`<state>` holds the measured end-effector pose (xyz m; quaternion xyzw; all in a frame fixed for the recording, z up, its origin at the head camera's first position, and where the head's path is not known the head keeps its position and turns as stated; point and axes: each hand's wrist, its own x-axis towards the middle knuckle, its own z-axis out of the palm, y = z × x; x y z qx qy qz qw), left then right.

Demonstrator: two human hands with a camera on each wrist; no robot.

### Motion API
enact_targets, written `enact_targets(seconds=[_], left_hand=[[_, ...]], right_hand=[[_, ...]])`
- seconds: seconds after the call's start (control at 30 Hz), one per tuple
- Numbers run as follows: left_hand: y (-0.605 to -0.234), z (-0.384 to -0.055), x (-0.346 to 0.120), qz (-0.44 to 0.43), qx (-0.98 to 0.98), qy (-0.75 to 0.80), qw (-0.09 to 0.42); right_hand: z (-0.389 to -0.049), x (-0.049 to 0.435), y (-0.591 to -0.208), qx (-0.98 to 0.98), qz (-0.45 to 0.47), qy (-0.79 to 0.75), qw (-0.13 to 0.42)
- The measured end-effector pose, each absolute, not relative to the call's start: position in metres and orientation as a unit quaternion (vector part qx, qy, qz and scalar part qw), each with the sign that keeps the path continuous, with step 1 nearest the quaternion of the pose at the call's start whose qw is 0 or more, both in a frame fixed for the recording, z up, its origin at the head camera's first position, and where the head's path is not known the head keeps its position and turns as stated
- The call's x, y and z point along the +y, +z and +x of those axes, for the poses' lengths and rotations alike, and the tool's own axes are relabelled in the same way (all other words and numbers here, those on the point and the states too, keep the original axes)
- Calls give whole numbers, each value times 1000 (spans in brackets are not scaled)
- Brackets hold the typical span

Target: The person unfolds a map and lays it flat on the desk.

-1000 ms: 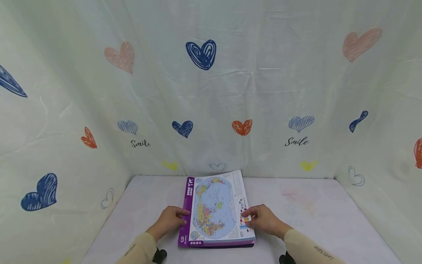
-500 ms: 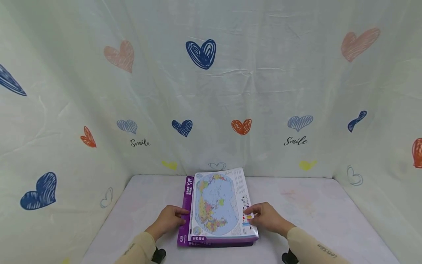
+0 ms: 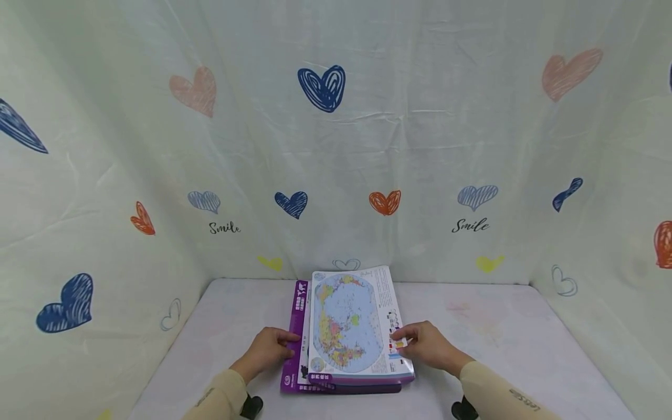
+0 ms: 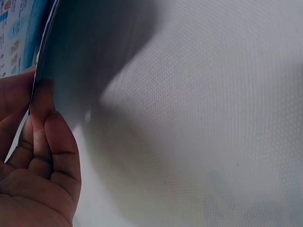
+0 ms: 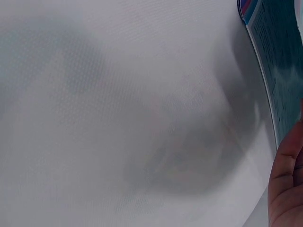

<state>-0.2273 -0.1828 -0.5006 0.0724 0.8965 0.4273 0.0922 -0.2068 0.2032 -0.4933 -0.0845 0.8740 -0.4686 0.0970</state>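
Two flat printed sheets lie stacked at the table's middle. The upper one, a white world map (image 3: pixel 349 324), is shifted right and overlaps the lower purple-edged map (image 3: pixel 297 309), whose left strip and front edge show. My left hand (image 3: pixel 268 349) pinches the lower map's left edge between thumb and fingers; the left wrist view shows this left hand (image 4: pixel 42 156) with the thin edge between its fingers. My right hand (image 3: pixel 433 345) pinches the white map's right edge. In the right wrist view, only part of the right hand (image 5: pixel 286 175) appears, under a teal printed face (image 5: pixel 279 61).
The white table (image 3: pixel 483 338) runs back to a hanging cloth (image 3: pixel 430 146) printed with hearts and "Smile". The same cloth stands on the left and right sides. Dark straps (image 3: pixel 253 406) show at the wrists beneath beige sleeves (image 3: pixel 226 391).
The white world map has slid right and slightly up with my right hand, baring more of the purple-edged map beneath. My left hand has hardly moved.
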Motion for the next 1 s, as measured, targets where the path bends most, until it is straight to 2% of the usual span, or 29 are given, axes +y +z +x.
enact_targets(seconds=[0.3,1.0], left_hand=[[-500,-227,-187,57,897,426,102],[-503,-226,-209,27,915,392,93]], right_hand=[[-209,209,-494,877,-68,-465,102],[-207,229,-488,885,-77,-454,77]])
